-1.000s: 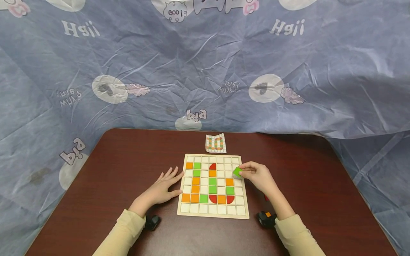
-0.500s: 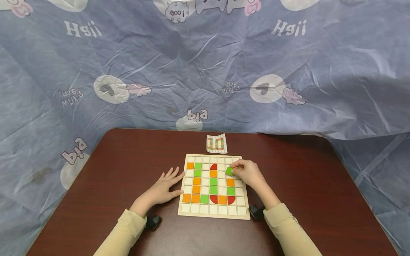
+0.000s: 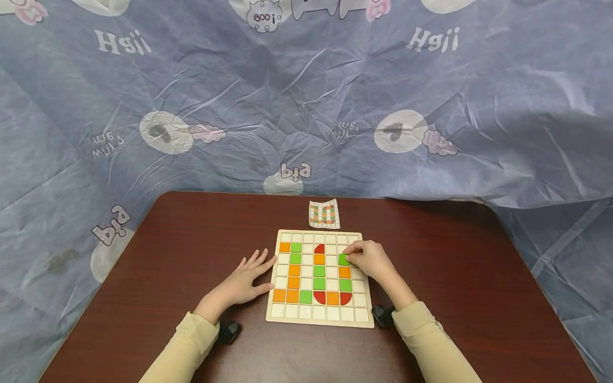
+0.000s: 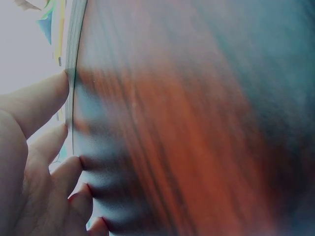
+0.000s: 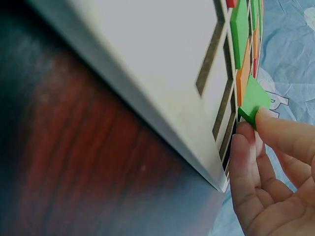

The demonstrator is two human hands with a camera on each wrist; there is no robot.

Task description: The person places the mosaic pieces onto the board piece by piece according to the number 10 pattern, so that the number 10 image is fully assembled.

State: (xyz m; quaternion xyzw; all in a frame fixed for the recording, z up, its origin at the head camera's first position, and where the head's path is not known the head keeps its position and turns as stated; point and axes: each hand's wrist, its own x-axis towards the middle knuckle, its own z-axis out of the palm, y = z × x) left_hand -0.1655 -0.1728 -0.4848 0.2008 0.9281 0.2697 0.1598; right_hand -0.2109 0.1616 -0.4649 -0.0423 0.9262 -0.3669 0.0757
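Observation:
A pale wooden grid board [image 3: 306, 314] lies mid-table, with orange, green and red tiles set in some of its squares. My right hand [image 3: 371, 258] pinches a green square tile [image 3: 342, 259] between thumb and fingers, right above an orange tile [image 3: 344, 272] in the right part of the board. In the right wrist view that green tile [image 5: 255, 101] is tilted, one edge down at the grid. Fingers spread, my left hand [image 3: 241, 282] rests on the table with index finger and thumb at the board's left edge; the left wrist view shows those fingertips [image 4: 61, 81] against it.
Behind the board lies a small printed card [image 3: 324, 214] showing a coloured grid pattern. The dark wooden table [image 3: 455, 276] reaches back to a blue patterned cloth [image 3: 306, 96]. A black wrist camera [image 3: 383, 316] sits beside the right wrist, another below the left.
My right hand has carried the green tile leftward from the board's right edge, then lowered it slightly, close above the orange tile. My left hand stays at the board's left edge.

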